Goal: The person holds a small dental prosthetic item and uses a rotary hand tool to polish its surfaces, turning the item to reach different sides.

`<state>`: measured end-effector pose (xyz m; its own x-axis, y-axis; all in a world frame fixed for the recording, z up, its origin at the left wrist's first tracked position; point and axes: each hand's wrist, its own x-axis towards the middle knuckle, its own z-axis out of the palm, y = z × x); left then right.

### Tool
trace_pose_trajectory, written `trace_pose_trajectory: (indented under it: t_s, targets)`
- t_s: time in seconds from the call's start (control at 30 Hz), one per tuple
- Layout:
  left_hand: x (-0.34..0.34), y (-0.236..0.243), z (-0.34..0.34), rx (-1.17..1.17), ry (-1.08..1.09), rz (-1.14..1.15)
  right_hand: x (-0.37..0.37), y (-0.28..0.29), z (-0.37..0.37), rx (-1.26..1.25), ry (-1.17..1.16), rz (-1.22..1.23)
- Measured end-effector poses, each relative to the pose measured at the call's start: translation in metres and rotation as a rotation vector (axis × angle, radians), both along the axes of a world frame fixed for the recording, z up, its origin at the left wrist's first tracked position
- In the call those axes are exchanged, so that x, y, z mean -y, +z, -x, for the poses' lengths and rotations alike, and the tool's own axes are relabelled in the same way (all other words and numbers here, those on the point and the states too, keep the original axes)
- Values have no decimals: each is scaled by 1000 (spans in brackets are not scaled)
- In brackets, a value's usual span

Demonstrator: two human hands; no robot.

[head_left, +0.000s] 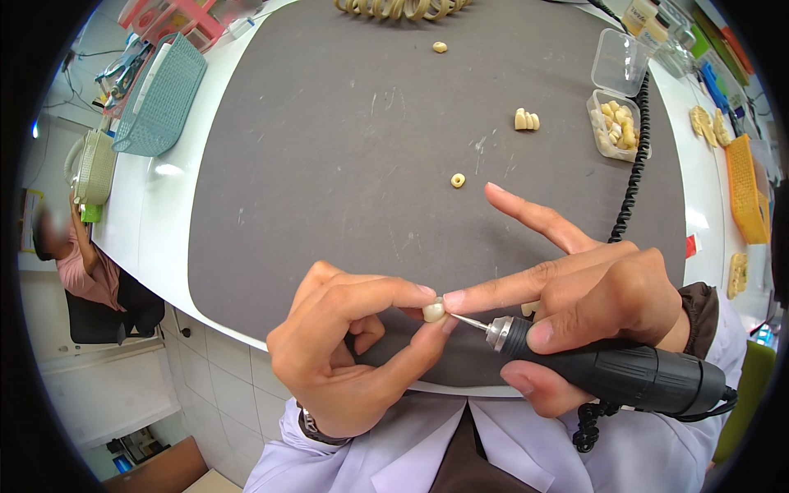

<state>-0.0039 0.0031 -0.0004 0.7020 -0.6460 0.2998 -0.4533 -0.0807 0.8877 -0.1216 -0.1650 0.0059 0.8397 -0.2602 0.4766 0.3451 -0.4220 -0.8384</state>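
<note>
Between the thumb and index finger of my left hand [353, 345] is a small ivory tooth crown [434, 311], low over the grey mat [329, 148]. My right hand [593, 304] grips a black rotary handpiece [633, 375] with a metal nose. Its thin bur [472, 322] points left at the crown and looks to be at or very near it; exact contact is too small to tell. A finger of my right hand rests against the crown, and another is stretched out over the mat. A pale piece is partly hidden behind the handpiece's nose.
Small tooth pieces [526, 119] and rings [458, 180] lie on the mat. An open clear box of teeth [615, 131] and coiled cord [634, 177] are right. Baskets [160, 99] line the left, an orange tray [746, 189] the right. Another person [94, 271] sits far left.
</note>
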Motion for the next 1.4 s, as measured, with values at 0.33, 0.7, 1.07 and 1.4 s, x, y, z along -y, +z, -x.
trace_pose_trajectory:
  t_s: [0.33,0.7,1.07,1.4]
  targets:
    - [-1,-2,6,277,38,-79,7,6,-1,-6,154,76]
    - [2,-4,9,504,34,-79,8,7,1,-33,119,115]
    - [1,-5,9,515,37,-90,9,6,-1,-40,139,102]
    - [1,-5,8,489,44,-88,9,5,-2,-29,141,104]
